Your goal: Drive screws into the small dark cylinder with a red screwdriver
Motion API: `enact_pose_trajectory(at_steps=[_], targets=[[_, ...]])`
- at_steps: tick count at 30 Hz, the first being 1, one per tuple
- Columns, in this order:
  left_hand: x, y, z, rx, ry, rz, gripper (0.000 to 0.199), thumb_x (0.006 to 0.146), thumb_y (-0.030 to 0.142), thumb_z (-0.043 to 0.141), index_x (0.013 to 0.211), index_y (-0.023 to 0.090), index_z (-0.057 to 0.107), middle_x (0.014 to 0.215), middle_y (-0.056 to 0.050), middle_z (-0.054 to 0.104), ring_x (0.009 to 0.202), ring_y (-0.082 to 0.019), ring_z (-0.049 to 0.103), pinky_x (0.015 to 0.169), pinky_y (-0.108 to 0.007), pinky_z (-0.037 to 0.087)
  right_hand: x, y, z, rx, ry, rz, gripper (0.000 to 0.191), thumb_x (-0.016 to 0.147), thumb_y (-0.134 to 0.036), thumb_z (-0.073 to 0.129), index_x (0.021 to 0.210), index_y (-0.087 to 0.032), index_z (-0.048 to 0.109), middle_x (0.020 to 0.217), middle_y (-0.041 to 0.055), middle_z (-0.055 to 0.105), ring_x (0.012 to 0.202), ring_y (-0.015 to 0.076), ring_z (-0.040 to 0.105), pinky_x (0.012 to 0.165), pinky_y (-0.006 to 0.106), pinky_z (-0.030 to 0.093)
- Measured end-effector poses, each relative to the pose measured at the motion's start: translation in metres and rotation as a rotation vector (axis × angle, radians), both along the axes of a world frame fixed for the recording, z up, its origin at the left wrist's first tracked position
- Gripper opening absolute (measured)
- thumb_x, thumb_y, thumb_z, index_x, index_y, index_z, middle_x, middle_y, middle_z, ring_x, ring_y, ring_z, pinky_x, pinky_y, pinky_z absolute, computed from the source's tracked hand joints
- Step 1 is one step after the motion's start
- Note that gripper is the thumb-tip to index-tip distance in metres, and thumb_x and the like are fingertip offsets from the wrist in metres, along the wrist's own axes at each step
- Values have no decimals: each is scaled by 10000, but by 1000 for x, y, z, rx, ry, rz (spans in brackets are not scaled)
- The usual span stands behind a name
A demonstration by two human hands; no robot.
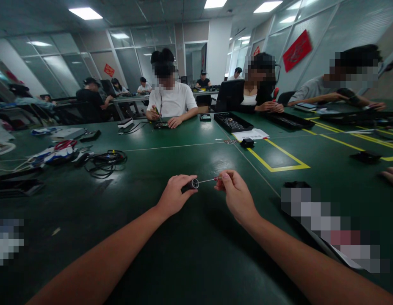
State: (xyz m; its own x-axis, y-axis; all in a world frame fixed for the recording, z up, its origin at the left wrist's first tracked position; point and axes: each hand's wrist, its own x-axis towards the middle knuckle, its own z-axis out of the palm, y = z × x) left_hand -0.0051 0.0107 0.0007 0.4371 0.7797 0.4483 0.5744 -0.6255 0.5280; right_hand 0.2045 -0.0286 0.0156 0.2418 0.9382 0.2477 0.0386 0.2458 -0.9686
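Between the thumb and fingers of my left hand (175, 195) is a small dark cylindrical part (194, 184) with a pale ring at its end, facing right. My right hand (236, 195) pinches the red handle of a thin screwdriver (206, 181). The metal shaft points left, and its tip meets the ringed end of the cylinder; how deep it goes I cannot tell. Both hands are above the green table (145, 262). My fingers hide most of the cylinder and part of the screwdriver's handle.
Tangled black cables (106, 163) lie to the left. Ahead right are a black parts tray (233, 123), a white paper (252, 134), a small black block (247, 143) and yellow tape (287, 169). Across the table, several people work; one in a white shirt (175, 99) uses a tool.
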Motion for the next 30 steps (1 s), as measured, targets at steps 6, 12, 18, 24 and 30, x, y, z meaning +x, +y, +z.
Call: enact_pose_trajectory(at_steps=[6, 12, 18, 24, 30], targets=[[-1, 0, -1, 11, 29, 2, 409, 902, 265, 725, 1304, 266, 650, 1240, -67, 714, 1177, -270, 631, 1084, -522, 392, -1, -11, 13, 33, -96, 20, 324, 972, -530, 514, 887, -232, 608, 688, -16, 574, 621, 166, 554, 607, 315, 472], [-1, 0, 0, 1, 42, 7, 419, 890, 260, 740, 1299, 264, 652, 1250, -67, 712, 1187, -269, 626, 1105, -535, 367, 0, -13, 13, 28, -138, -39, 317, 953, -506, 541, 1020, -218, 654, 775, 18, 656, 698, 191, 604, 656, 331, 495], [-2, 1, -1, 5, 41, 23, 402, 885, 250, 750, 1278, 255, 663, 1228, -59, 723, 1168, -259, 636, 1085, -523, 382, 3, -10, 11, -3, -251, -13, 418, 992, -551, 447, 938, -210, 682, 718, 21, 630, 640, 188, 563, 615, 333, 441], [-2, 2, -3, 11, 46, 23, 417, 895, 258, 739, 1302, 269, 650, 1256, -56, 712, 1193, -257, 625, 1111, -535, 364, 3, -9, 10, 69, -194, -22, 287, 961, -455, 530, 1077, -218, 644, 885, 48, 705, 800, 216, 637, 727, 348, 486], [-1, 1, 1, -25, 66, 25, 420, 897, 248, 736, 1307, 264, 647, 1257, -54, 710, 1199, -259, 619, 1111, -540, 358, 4, -8, 9, 36, -290, 12, 368, 979, -523, 494, 875, -221, 676, 766, 38, 675, 704, 208, 617, 671, 347, 457]])
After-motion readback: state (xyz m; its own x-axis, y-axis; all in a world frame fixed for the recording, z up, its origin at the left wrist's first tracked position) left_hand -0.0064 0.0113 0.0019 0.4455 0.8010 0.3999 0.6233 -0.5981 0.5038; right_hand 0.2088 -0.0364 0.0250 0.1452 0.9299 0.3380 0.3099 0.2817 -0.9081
